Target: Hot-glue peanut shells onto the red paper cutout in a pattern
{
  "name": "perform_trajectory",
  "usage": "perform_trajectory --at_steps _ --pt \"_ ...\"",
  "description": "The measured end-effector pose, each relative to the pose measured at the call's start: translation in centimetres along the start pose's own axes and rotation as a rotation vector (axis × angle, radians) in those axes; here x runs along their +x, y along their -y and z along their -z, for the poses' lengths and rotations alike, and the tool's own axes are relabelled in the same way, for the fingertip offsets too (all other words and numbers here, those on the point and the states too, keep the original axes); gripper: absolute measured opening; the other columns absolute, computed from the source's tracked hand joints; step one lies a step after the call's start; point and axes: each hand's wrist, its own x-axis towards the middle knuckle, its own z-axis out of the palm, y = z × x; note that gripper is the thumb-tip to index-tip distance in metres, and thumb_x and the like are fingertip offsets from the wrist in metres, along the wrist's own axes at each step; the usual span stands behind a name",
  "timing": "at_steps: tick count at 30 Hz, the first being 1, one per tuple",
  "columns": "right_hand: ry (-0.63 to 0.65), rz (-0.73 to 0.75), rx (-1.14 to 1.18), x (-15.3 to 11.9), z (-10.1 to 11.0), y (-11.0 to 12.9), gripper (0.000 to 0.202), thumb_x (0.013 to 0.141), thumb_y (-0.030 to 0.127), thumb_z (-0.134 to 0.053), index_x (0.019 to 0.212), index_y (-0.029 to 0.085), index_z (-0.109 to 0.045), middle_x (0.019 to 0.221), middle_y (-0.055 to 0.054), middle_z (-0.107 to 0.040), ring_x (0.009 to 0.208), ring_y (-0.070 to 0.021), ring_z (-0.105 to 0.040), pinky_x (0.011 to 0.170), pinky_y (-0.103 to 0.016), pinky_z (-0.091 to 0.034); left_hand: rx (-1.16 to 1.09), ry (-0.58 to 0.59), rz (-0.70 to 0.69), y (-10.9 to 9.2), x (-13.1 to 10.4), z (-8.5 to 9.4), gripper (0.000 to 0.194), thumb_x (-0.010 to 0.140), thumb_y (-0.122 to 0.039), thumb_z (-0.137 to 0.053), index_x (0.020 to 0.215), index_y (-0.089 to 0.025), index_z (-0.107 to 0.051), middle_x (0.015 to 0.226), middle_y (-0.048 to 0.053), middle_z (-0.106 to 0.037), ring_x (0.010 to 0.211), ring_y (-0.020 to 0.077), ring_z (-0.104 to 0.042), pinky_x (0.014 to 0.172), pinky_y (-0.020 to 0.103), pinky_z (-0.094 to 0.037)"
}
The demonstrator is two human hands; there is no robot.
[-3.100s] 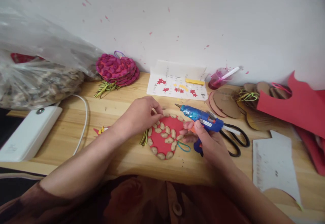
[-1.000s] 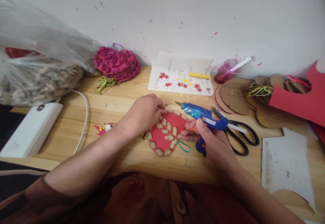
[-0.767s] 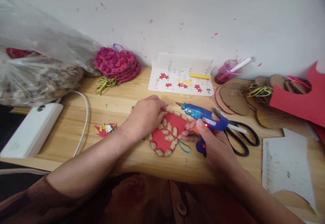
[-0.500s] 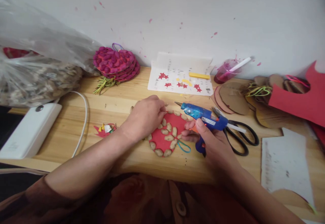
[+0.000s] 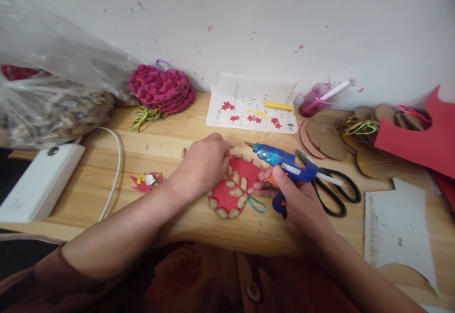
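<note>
A round red card (image 5: 226,195) lies on the table, with shell-like tan pieces, apparently peanuts (image 5: 235,192), along its rim and in its middle. A teal loop (image 5: 257,204) sticks out at its lower right. My left hand (image 5: 208,164) bends over the card's upper left edge, fingers closed and pointing down; what they pinch or press is hidden behind the hand. Over the card's right side my right hand (image 5: 289,192) grips a blue hot glue gun (image 5: 280,159), its nozzle pointing left and a white glue stick protruding at the rear.
Black-handled scissors (image 5: 336,192) lie right of the glue gun. Behind stand magenta-coated discs (image 5: 161,88), a paper sheet (image 5: 216,114) with red stars and a cup of red liquid (image 5: 314,102). A bag of peanuts (image 5: 53,109) and a white power bank (image 5: 42,180) sit left; cardboard pieces (image 5: 327,135) lie right.
Almost nothing differs. My left hand stays at the card's edge with a very slight shift, and the glue gun is held in the same place. The whole view has moved marginally.
</note>
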Motion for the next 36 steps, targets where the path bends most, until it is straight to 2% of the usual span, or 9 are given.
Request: perform_trajectory --at_steps 4,7,10,15,19,24,26,31,36 --pt "-0.011 -0.001 0.003 0.0 0.0 -0.1 0.033 0.08 0.054 -0.078 0.086 0.021 -0.073 0.091 -0.005 -0.074 0.072 -0.0177 -0.072 0.066 -0.031 -0.061 -0.012 0.007 0.015 0.1 0.0 0.1 0.019 0.089 -0.016 -0.053 0.08 -0.016 -0.069 0.096 0.008 -0.069 0.08 0.021 -0.065 0.074 0.033 -0.048" --pt "-0.007 -0.009 0.001 0.0 -0.1 0.0 0.034 0.08 0.054 -0.077 0.085 0.022 -0.072 0.092 -0.005 -0.074 0.073 -0.019 -0.073 0.066 -0.031 -0.061 -0.078 -0.016 0.018 0.5 0.1 0.1 0.014 0.089 -0.02 -0.056 0.09 -0.017 -0.07 0.097 0.008 -0.071 0.084 0.0211 -0.066 0.077 0.033 -0.049" --pt "-0.006 -0.008 -0.002 0.0 -0.1 0.1 0.035 0.079 0.056 -0.077 0.084 0.022 -0.072 0.093 -0.006 -0.075 0.075 -0.0202 -0.074 0.067 -0.032 -0.061 -0.162 -0.063 0.035 1.1 0.4 0.1 0.018 0.093 -0.021 -0.052 0.1 -0.018 -0.069 0.095 0.006 -0.073 0.085 0.02 -0.066 0.08 0.031 -0.049" --pt "-0.005 -0.006 0.004 0.0 -0.1 0.1 0.035 0.079 0.056 -0.077 0.088 0.023 -0.073 0.093 -0.005 -0.075 0.077 -0.0212 -0.074 0.071 -0.035 -0.062 -0.171 -0.044 0.04 1.5 0.8 0.4 0.026 0.097 -0.031 -0.049 0.088 -0.018 -0.069 0.084 0.006 -0.072 0.073 0.0192 -0.063 0.073 0.031 -0.047" --pt "0.008 0.002 0.019 0.0 0.1 -0.1 0.033 0.08 0.055 -0.077 0.085 0.023 -0.073 0.092 -0.005 -0.074 0.074 -0.0204 -0.074 0.066 -0.032 -0.061 -0.108 -0.033 0.015 1.7 0.9 0.4 0.032 0.098 -0.036 -0.049 0.079 -0.017 -0.067 0.08 0.007 -0.071 0.072 0.02 -0.062 0.071 0.031 -0.045" --pt "0.007 0.004 0.026 0.1 0.2 -0.2 0.032 0.08 0.054 -0.078 0.086 0.023 -0.074 0.089 -0.005 -0.073 0.073 -0.0199 -0.074 0.063 -0.031 -0.06 -0.155 -0.039 -0.017 1.9 1.0 0.2 0.019 0.092 -0.022 -0.055 0.089 -0.019 -0.073 0.09 0.005 -0.074 0.081 0.0196 -0.066 0.076 0.029 -0.046" --pt "0.005 0.009 0.023 0.1 0.1 -0.2 0.032 0.08 0.054 -0.077 0.084 0.022 -0.073 0.09 -0.005 -0.074 0.073 -0.0198 -0.074 0.063 -0.03 -0.059 -0.158 -0.017 -0.013 1.8 0.9 0.2 0.019 0.091 -0.022 -0.057 0.09 -0.019 -0.075 0.092 0.005 -0.075 0.081 0.019 -0.066 0.076 0.029 -0.046" --pt "0.002 -0.001 0.033 0.0 0.0 0.0 0.033 0.079 0.054 -0.078 0.082 0.022 -0.073 0.089 -0.005 -0.073 0.071 -0.0187 -0.073 0.063 -0.029 -0.059 -0.057 0.009 -0.001 1.2 0.8 0.5 0.035 0.097 -0.036 -0.052 0.078 -0.017 -0.073 0.08 0.007 -0.072 0.072 0.0197 -0.063 0.069 0.03 -0.044" --pt "0.001 0.007 0.046 0.2 0.1 -0.1 0.033 0.078 0.054 -0.079 0.081 0.021 -0.074 0.085 -0.003 -0.071 0.067 -0.017 -0.071 0.061 -0.028 -0.059 -0.031 0.004 0.006 1.0 0.9 0.6 0.036 0.1 -0.03 -0.044 0.087 -0.014 -0.074 0.09 0.01 -0.074 0.082 0.0218 -0.066 0.076 0.031 -0.046"
